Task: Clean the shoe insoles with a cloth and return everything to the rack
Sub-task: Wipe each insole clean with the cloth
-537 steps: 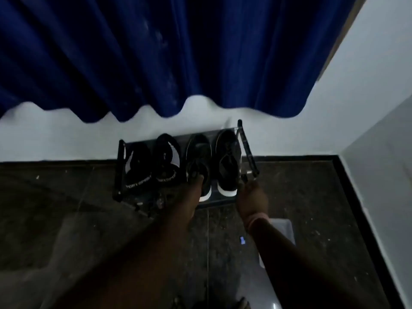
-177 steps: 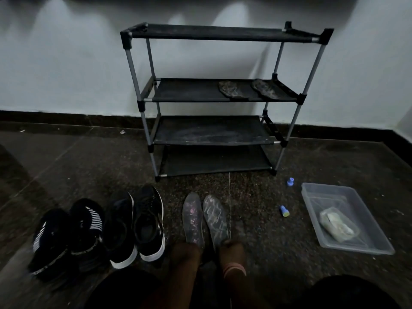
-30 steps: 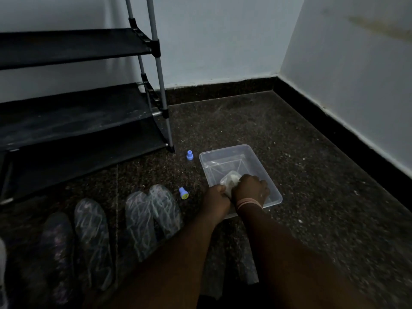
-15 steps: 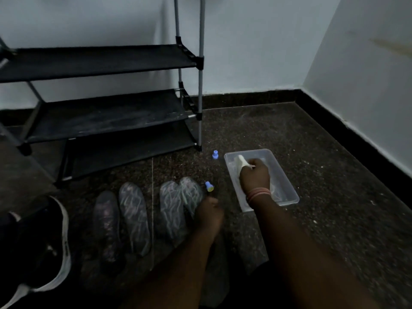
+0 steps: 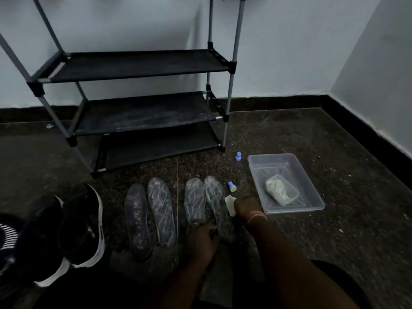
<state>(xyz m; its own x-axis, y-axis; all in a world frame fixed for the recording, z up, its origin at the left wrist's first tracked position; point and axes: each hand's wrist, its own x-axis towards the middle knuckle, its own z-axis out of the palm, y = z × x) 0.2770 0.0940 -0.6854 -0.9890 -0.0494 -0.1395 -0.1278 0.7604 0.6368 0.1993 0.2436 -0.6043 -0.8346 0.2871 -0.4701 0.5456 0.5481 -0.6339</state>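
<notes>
Several grey insoles lie side by side on the dark floor in front of the shoe rack (image 5: 142, 110). My left hand (image 5: 200, 237) grips the heel end of the rightmost insole (image 5: 216, 199), next to its pair (image 5: 194, 202). Two more insoles (image 5: 161, 210) (image 5: 136, 219) lie further left. My right hand (image 5: 246, 208) holds a small white cloth (image 5: 230, 205) just to the right of the rightmost insole, close to its edge.
A clear plastic tray (image 5: 312, 192) with a bagged packet (image 5: 282, 189) sits to the right. Two small blue caps (image 5: 238, 156) (image 5: 231, 186) lie on the floor. Black shoes (image 5: 82, 226) stand at the left. Walls meet in a corner at the right.
My right hand has lifted the white cloth out of the tray and brought it left to the rightmost insole. My left hand has stayed at the insole heels.
</notes>
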